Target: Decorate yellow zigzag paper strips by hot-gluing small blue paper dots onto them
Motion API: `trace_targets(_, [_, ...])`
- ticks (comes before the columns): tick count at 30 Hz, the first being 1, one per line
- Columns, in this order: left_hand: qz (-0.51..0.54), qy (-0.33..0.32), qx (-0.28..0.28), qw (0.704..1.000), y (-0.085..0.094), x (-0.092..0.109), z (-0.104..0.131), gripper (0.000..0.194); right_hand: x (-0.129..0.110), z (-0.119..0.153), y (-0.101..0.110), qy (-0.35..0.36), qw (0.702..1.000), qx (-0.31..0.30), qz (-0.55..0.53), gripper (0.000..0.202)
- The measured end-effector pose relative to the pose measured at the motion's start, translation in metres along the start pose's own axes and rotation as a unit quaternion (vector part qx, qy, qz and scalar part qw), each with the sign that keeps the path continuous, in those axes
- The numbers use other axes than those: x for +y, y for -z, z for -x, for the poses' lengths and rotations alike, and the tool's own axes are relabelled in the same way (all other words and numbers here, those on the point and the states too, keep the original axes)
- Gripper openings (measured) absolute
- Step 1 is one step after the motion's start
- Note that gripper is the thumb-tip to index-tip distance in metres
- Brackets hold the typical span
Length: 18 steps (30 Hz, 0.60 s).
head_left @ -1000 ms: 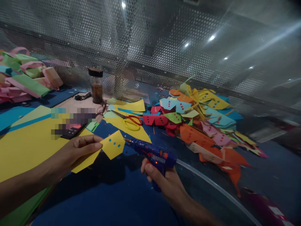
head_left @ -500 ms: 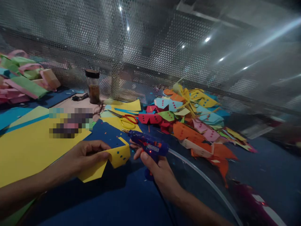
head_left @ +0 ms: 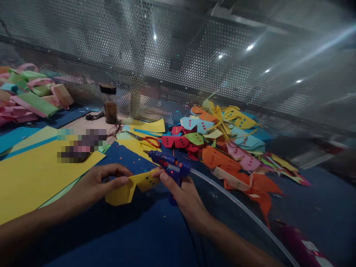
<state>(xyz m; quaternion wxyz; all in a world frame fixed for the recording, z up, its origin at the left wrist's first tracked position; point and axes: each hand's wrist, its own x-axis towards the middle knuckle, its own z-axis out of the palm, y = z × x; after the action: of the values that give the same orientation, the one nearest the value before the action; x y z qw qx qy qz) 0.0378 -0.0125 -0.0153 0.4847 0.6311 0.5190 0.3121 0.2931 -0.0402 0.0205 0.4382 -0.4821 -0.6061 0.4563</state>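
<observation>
My left hand (head_left: 108,181) pinches the left part of a folded yellow paper cutout (head_left: 122,194) that has a notch in its lower edge and small dark dots near its right end. My right hand (head_left: 185,196) is closed around a blue glue gun (head_left: 169,162), whose nozzle points left and up. A long clear glue stick (head_left: 230,194) trails out of the gun's back. Fingertips of the right hand meet the right end of the yellow paper. Just beyond the nozzle lie scissors (head_left: 150,142) with red and yellow handles.
Coloured dotted paper cutouts (head_left: 222,155) are heaped at right. Yellow sheets (head_left: 41,172) lie at left under a pixelated patch. A jar with a black lid (head_left: 110,107) stands near the perforated metal panel (head_left: 125,55). Folded paper pieces (head_left: 30,92) fill the far left; a purple glue gun (head_left: 303,243) lies front right.
The yellow paper's right end has come against my right fingertips; before, the two were apart. My right hand and the glue gun have shifted slightly left. The paper has turned and looks straighter.
</observation>
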Motion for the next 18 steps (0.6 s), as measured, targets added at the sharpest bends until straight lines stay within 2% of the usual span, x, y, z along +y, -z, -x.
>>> trace_targets(4, [-0.075,-0.085,0.120,0.986,0.006,-0.007,-0.006,0.040,0.006,-0.008,0.009,0.016,1.000,0.026,0.002,0.044])
trace_targets(7, [-0.111,-0.164,0.168,0.966,0.010,-0.011,-0.009,0.034,0.013,-0.012,0.012,0.017,0.999,0.039,-0.002,0.041])
trace_targets(9, [-0.126,-0.177,0.186,0.958,0.010,-0.013,-0.010,0.032,0.017,-0.013,0.012,0.018,0.999,0.045,-0.001,0.040])
trace_targets(11, [-0.125,-0.164,0.182,0.961,0.010,-0.013,-0.010,0.033,0.020,-0.013,0.012,0.017,0.999,0.047,-0.004,0.040])
trace_targets(16, [-0.131,-0.115,0.117,0.978,0.008,-0.009,-0.010,0.033,0.024,-0.012,0.014,-0.001,0.999,0.051,0.011,0.042])
trace_targets(18, [-0.131,-0.099,0.117,0.979,0.008,-0.006,-0.010,0.034,0.024,-0.013,0.014,-0.003,0.999,0.049,0.021,0.043])
